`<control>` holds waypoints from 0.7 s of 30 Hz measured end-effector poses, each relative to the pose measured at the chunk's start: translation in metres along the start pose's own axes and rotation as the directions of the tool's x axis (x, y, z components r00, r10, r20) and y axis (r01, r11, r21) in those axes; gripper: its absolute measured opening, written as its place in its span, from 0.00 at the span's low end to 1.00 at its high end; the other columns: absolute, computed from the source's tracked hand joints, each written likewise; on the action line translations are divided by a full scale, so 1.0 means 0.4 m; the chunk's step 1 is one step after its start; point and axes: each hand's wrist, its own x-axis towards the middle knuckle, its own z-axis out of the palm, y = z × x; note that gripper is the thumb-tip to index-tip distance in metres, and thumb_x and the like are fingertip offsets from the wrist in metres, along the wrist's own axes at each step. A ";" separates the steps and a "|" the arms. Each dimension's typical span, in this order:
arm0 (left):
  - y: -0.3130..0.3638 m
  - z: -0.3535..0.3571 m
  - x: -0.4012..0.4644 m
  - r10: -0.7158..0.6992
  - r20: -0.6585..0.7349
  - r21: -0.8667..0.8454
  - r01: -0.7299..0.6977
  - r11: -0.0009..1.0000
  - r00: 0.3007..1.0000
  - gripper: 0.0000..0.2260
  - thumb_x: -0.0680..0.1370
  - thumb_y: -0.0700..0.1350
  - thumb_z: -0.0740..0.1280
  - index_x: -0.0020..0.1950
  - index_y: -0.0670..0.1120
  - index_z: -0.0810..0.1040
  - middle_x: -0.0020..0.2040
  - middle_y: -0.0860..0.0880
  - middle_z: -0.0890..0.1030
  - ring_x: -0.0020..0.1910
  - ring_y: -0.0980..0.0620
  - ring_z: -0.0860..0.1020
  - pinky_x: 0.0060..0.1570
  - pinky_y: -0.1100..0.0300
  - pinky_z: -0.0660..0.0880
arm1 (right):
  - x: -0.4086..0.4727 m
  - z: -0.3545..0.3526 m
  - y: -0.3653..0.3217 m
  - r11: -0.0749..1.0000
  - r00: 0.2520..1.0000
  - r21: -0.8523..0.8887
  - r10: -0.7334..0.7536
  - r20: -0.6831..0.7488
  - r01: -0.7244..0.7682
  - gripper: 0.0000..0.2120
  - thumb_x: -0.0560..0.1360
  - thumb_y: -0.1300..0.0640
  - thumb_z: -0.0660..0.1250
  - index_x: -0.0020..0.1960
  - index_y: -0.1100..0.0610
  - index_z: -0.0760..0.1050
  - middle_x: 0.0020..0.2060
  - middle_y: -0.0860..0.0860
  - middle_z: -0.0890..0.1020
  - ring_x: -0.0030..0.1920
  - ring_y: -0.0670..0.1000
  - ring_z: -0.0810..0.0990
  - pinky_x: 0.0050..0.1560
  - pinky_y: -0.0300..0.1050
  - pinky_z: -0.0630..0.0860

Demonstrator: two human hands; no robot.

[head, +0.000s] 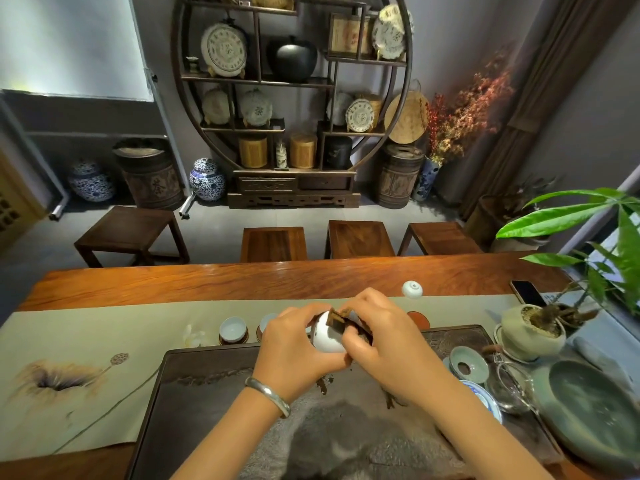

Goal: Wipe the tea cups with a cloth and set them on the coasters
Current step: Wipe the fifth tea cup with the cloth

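Observation:
My left hand point(294, 344) grips a white tea cup point(327, 336) above the dark tea tray point(194, 382). My right hand point(374, 337) presses a dark brown cloth point(341, 320) against the cup's side. Behind my hands, one pale blue cup point(232, 329) sits on a dark coaster on the runner, and a second cup point(267, 322) on a coaster is half hidden by my left hand. A red-brown coaster point(418, 318) lies bare to the right of my hands. Another white cup point(412, 289) lies upside down further back.
A potted plant point(531, 336), celadon strainer holder point(468, 365), mesh strainer point(512, 389) and a large green dish point(595, 420) crowd the right side. A phone point(527, 292) lies at the far right. Several wooden stools stand beyond the table's far edge. A grey cloth point(349, 441) covers the tray's near part.

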 end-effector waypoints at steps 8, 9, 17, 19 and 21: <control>-0.003 0.002 0.009 -0.044 -0.007 0.047 0.044 0.998 0.999 0.22 0.60 0.57 0.78 0.51 0.58 0.79 0.45 0.61 0.80 0.47 0.59 0.78 0.46 0.64 0.76 | 0.005 -0.066 0.036 0.988 0.990 0.128 0.103 -0.093 -0.091 0.06 0.71 0.62 0.64 0.36 0.55 0.75 0.37 0.50 0.76 0.40 0.46 0.73 0.40 0.40 0.69; 0.000 0.001 0.010 -0.035 0.003 0.053 0.035 0.998 0.999 0.22 0.60 0.57 0.78 0.52 0.58 0.79 0.46 0.60 0.81 0.48 0.59 0.78 0.47 0.63 0.76 | 0.003 -0.066 0.035 0.990 0.989 0.121 0.090 -0.119 -0.076 0.06 0.71 0.63 0.65 0.39 0.54 0.77 0.38 0.49 0.77 0.42 0.45 0.74 0.42 0.37 0.70; 0.035 0.004 0.006 0.053 -0.040 0.065 -0.051 0.997 0.998 0.20 0.61 0.57 0.70 0.52 0.56 0.80 0.45 0.62 0.82 0.46 0.61 0.76 0.44 0.69 0.73 | -0.019 -0.021 0.025 0.999 0.993 0.040 -0.002 -0.117 0.006 0.11 0.73 0.60 0.67 0.54 0.53 0.80 0.45 0.47 0.75 0.46 0.42 0.74 0.44 0.25 0.67; 0.030 0.004 0.005 0.051 -0.038 0.075 -0.048 0.996 0.998 0.21 0.61 0.57 0.70 0.53 0.55 0.81 0.46 0.61 0.82 0.47 0.60 0.76 0.45 0.66 0.74 | -0.023 -0.020 0.024 1.000 0.996 0.015 -0.006 -0.091 0.008 0.10 0.73 0.59 0.66 0.53 0.53 0.79 0.45 0.46 0.74 0.45 0.42 0.73 0.43 0.27 0.67; 0.026 0.007 0.003 0.054 -0.036 0.078 -0.051 0.996 0.998 0.21 0.61 0.56 0.72 0.53 0.54 0.81 0.46 0.60 0.82 0.47 0.59 0.77 0.45 0.64 0.75 | -0.023 -0.017 0.024 0.998 0.999 0.052 0.027 -0.046 -0.025 0.07 0.74 0.59 0.64 0.49 0.53 0.78 0.43 0.44 0.73 0.43 0.42 0.73 0.41 0.30 0.67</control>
